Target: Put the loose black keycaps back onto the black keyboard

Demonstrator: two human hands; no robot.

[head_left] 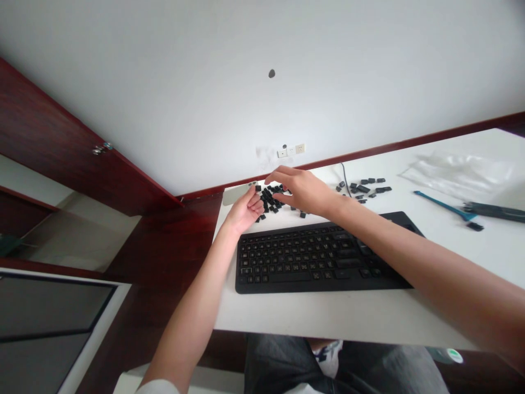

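Between the thumb and fingers of my left hand is a small black keycap. My right hand hovers over a pile of loose black keycaps, its thumb and fingers apart and nothing seen between them. Nearer to me lies a black keyboard with its keycaps off, the bare key sockets showing. My right forearm crosses above the keyboard's right end and hides part of it. More loose keycaps are scattered to the right of my right hand.
A pale phone lies at the table's far left corner. A cable runs towards the wall. On the right are a blue brush, a dark tool and a clear plastic bag on the white table.
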